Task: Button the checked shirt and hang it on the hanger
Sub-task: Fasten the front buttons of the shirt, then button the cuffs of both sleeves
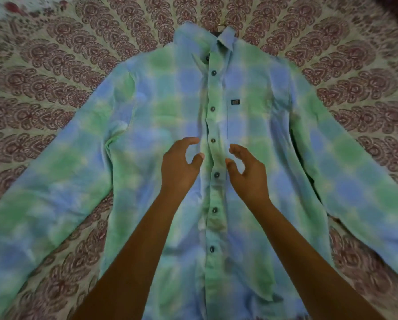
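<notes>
Bare left hand [179, 168], bare right hand [250, 175], bare forearms [133, 257]

No text can be read. A small dark rectangular sewn label [235, 102] sits on the chest of the green-and-blue checked cotton shirt [161, 116], just beside the button placket, at the top edge of the pocket; its marking is too blurred to make out. No numbers or signs show elsewhere.

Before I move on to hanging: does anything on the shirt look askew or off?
Only the collar stands out: its point on the image's right is folded down, while the other side lies flat, so it looks lopsided. The buttons in view on the shirt seem fastened.
</notes>
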`<state>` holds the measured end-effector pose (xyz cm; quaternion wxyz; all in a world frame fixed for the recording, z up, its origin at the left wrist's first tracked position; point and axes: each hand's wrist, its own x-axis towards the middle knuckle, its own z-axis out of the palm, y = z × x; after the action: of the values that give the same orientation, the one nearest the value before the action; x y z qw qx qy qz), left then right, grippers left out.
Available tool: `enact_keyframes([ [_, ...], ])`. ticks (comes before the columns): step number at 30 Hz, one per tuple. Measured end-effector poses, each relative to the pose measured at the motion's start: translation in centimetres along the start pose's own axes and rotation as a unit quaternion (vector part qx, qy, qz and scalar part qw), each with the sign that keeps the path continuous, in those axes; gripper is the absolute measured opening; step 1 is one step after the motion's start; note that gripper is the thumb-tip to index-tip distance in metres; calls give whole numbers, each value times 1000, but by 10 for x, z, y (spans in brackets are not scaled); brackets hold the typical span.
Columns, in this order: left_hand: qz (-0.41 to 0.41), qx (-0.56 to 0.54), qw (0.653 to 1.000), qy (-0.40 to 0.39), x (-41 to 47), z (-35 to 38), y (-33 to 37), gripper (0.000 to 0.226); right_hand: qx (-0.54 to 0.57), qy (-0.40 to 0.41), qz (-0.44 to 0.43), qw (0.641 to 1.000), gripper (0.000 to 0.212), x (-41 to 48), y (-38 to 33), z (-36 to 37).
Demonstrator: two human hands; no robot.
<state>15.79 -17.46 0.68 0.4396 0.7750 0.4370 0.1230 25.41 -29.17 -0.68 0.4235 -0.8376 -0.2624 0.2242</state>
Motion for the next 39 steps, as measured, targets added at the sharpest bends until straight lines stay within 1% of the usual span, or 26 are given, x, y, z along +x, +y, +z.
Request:
enact_keyframes([
  [3, 24, 34, 998, -38, -45, 3, -4, 39, -16, 13, 13, 1000, 38, -51, 10, -10],
  [5, 43, 49, 996, -57, -75, 4, -5, 44, -25, 23, 27, 999, 37, -83, 16, -20],
  [9, 60, 68, 993, -72, -119, 13, 4, 45, -39, 37, 44, 998, 37, -134, 26, -51],
  [13, 72, 68, 989, -112, -154, 36, 25, 45, -33, 57, 77, 995, 36, -171, 45, -91],
  [16, 85, 69, 984, -141, -171, 64, 43, 39, -31, 85, 89, 992, 36, -188, 65, -122],
  [19, 113, 81, 976, -169, -185, 102, 66, 38, -37, 103, 125, 986, 39, -201, 93, -157],
  [23, 135, 98, 964, -206, -197, 152, 93, 37, -45, 124, 168, 977, 43, -216, 134, -194],
  [26, 138, 124, 955, -233, -206, 191, 116, 39, -41, 137, 195, 970, 50, -223, 163, -223],
  [29, 140, 130, 949, -250, -215, 228, 139, 39, -32, 157, 194, 968, 37, -230, 185, -253],
  [31, 155, 118, 943, -268, -223, 256, 157, 42, -20, 165, 215, 962, 33, -235, 204, -279],
  [34, 192, 140, 923, -304, -232, 295, 177, 46, -27, 161, 237, 958, 33, -240, 232, -304],
  [36, 218, 187, 898, -332, -234, 316, 181, 50, -37, 147, 232, 961, 34, -240, 243, -311],
  [39, 238, 270, 860, -362, -236, 342, 179, 53, -34, 141, 225, 964, 41, -238, 257, -316],
])
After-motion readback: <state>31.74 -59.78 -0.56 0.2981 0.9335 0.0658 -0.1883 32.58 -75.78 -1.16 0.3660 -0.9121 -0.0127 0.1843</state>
